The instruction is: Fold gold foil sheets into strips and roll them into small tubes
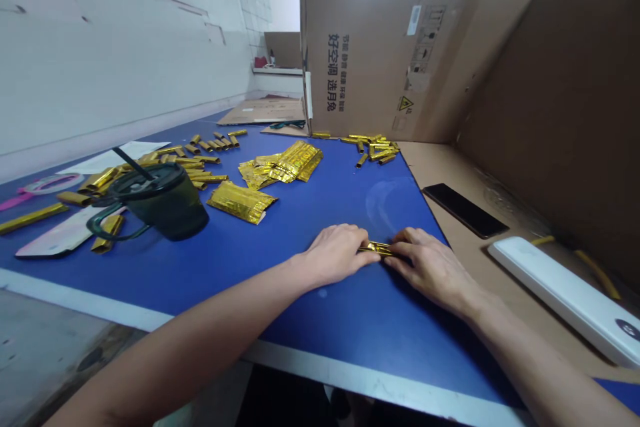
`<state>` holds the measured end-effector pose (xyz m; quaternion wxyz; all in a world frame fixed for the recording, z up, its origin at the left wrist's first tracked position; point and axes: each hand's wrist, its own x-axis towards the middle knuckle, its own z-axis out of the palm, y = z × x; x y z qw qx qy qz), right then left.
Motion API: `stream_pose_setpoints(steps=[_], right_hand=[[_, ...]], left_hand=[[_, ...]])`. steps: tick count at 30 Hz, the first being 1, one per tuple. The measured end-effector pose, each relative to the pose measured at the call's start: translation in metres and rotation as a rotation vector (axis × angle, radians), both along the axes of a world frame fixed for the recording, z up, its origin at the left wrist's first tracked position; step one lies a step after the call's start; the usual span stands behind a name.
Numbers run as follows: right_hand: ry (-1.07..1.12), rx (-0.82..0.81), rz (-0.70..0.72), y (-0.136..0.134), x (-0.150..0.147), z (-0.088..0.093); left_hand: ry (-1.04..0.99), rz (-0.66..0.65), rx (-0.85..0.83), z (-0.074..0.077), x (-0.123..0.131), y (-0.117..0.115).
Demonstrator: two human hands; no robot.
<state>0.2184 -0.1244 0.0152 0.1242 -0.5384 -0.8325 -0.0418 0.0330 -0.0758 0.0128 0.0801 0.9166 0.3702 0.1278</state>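
Low over the blue table (300, 310), a narrow strip of folded gold foil paper (377, 249) lies between my two hands. My left hand (340, 253) pinches its left end, fingers and thumb closed on it. At the other end my right hand (425, 263) grips it the same way. Only the middle of the strip shows; both ends are covered by fingers. Beyond my left hand lies a flat gold foil sheet (241, 201), with a loose stack of such sheets (295, 161) behind it. Several small gold rolls (377, 147) are heaped farther back.
A dark green lidded mug (173, 203) with a straw stands left, among many gold rolls (200, 161) and a pink-edged tape ring (54, 183). On cardboard at right lie a black phone (465, 209) and a long white device (565, 297). A large cardboard box (380, 53) walls the back.
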Motion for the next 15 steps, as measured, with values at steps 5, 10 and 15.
stream_pose_setpoints(steps=[5, 10, 15], right_hand=[[-0.048, -0.026, 0.020, -0.001, -0.001, 0.002], [-0.049, -0.033, 0.063, -0.004, -0.005, 0.007], [-0.025, -0.054, 0.084, -0.007, -0.008, 0.009]], left_hand=[[-0.174, 0.152, -0.062, -0.005, -0.001, 0.010], [-0.098, 0.177, -0.142, -0.006, 0.000, 0.017], [-0.035, 0.165, -0.163, -0.006, 0.003, 0.015]])
